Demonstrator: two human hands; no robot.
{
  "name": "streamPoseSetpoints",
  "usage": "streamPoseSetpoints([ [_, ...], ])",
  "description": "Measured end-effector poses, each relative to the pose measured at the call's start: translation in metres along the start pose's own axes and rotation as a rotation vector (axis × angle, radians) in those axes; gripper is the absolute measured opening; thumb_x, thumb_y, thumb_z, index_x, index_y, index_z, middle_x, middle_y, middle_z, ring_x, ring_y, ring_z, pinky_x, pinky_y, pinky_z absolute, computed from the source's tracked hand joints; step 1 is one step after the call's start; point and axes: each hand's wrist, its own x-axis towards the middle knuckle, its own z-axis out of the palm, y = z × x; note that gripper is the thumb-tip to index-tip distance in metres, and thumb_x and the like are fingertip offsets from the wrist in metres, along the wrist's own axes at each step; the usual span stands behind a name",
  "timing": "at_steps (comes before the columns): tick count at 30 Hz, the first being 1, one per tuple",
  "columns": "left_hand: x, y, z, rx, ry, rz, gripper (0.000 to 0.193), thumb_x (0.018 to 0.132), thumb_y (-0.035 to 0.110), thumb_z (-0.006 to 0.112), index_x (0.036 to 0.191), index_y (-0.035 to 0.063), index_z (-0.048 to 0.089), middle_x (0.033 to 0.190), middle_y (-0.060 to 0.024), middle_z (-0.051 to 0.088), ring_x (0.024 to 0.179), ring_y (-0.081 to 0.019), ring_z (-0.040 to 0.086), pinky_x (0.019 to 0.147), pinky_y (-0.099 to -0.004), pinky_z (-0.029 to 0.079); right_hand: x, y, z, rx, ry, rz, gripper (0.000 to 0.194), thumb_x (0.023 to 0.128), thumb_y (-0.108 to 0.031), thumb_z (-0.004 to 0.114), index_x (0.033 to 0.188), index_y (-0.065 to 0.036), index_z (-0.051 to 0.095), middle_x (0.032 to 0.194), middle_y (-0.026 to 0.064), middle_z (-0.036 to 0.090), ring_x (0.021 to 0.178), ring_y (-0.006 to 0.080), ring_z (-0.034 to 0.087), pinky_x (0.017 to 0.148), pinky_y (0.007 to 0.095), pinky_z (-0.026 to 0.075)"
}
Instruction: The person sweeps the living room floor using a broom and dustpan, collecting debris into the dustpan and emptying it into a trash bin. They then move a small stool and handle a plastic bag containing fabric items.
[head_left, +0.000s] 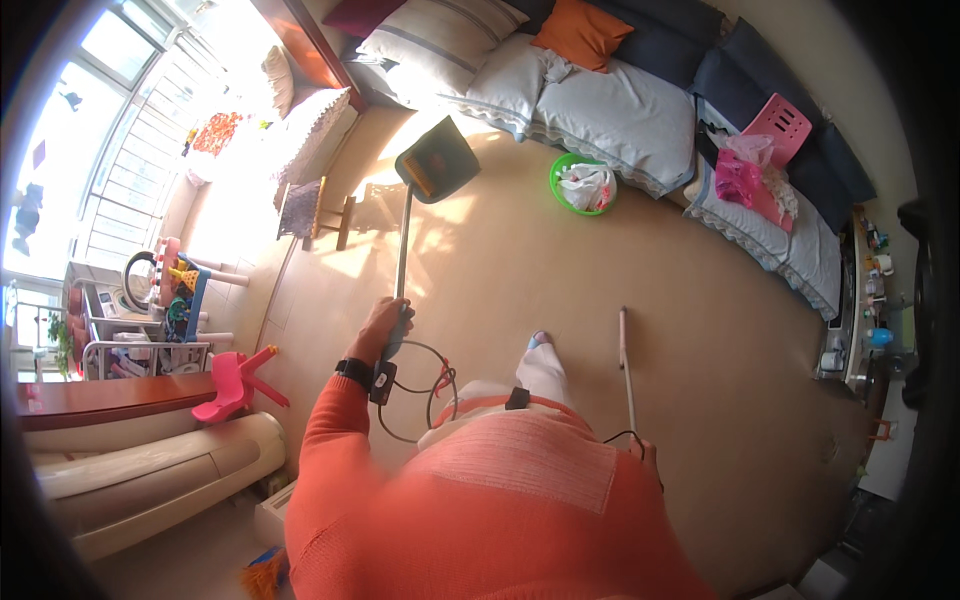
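My left hand (390, 326) is closed around the handle of a long-handled dustpan (450, 169). Its dark pan, with yellow comb-like teeth along one side, is held out ahead of me over the sunlit floor. A wristband and a small black box (383, 382) with a looping cable sit at my left wrist. Low at my right side, my right hand (645, 452) grips a pale pole (628, 390). The pole's far end is a thicker, narrow pinkish part (622, 337); what kind of tool it is cannot be made out.
Ahead, a green basin (556, 187) with plastic bags stands by a sofa (622, 112) with pale covers. A small wooden folding stool (304, 210) is left of the dustpan. Farther left are a pink child's chair (225, 386), a toy table (199, 300) and a cream cabinet-like unit (165, 472).
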Motion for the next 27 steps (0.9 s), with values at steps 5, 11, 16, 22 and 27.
streamPoseSetpoints([
  [5, 0.029, 0.063, 0.007, 0.298, 0.213, 0.085, 0.018, 0.087, 0.020, 0.057, 0.089, 0.0023, 0.051, 0.070, -0.0096, 0.057, 0.046, -0.0193, 0.057, 0.038, -0.0311, 0.046, 0.119, 0.015, 0.022, -0.451, 0.032, -0.259, 0.032, 0.093, -0.020, 0.053, 0.070, 0.000, 0.046, 0.052, 0.0079, 0.043, 0.051, 0.0156, 0.051, 0.046, 0.0350, 0.040],
  [11, 0.070, 0.100, 0.001, 0.412, 0.342, 0.234, 0.021, 0.089, 0.018, 0.051, 0.095, -0.0020, 0.047, 0.070, -0.0138, 0.058, 0.044, -0.0215, 0.058, 0.037, -0.0343, 0.045, 0.201, -0.064, 0.022, -0.354, -0.048, -0.086, 0.031, 0.093, -0.020, 0.053, 0.070, 0.000, 0.047, 0.053, 0.0084, 0.044, 0.052, 0.0163, 0.051, 0.047, 0.0353, 0.041],
  [16, 0.101, 0.136, -0.011, 0.692, 0.457, 0.250, 0.020, 0.083, 0.011, 0.054, 0.089, -0.0071, 0.053, 0.075, -0.0248, 0.063, 0.057, -0.0342, 0.065, 0.050, -0.0434, 0.051, 0.183, -0.132, 0.037, -0.298, -0.086, -0.020, 0.031, 0.092, -0.021, 0.053, 0.070, 0.000, 0.047, 0.053, 0.0089, 0.044, 0.052, 0.0168, 0.052, 0.047, 0.0356, 0.041],
  [22, 0.135, 0.148, -0.035, 1.003, 0.541, 0.292, 0.022, 0.083, 0.012, 0.055, 0.096, -0.0052, 0.053, 0.089, -0.0288, 0.064, 0.089, -0.0432, 0.063, 0.077, -0.0489, 0.051, 0.168, -0.162, 0.054, -0.285, -0.107, 0.044, 0.031, 0.092, -0.021, 0.054, 0.070, 0.000, 0.048, 0.054, 0.0094, 0.045, 0.053, 0.0175, 0.052, 0.048, 0.0360, 0.041],
  [27, 0.152, 0.135, -0.045, 1.101, 0.574, 0.306, 0.025, 0.083, 0.012, 0.055, 0.102, -0.0038, 0.051, 0.092, -0.0277, 0.065, 0.091, -0.0428, 0.063, 0.079, -0.0493, 0.050, 0.165, -0.175, 0.061, -0.292, -0.107, 0.080, 0.031, 0.091, -0.021, 0.054, 0.070, 0.000, 0.048, 0.054, 0.0099, 0.046, 0.053, 0.0180, 0.053, 0.048, 0.0363, 0.042],
])
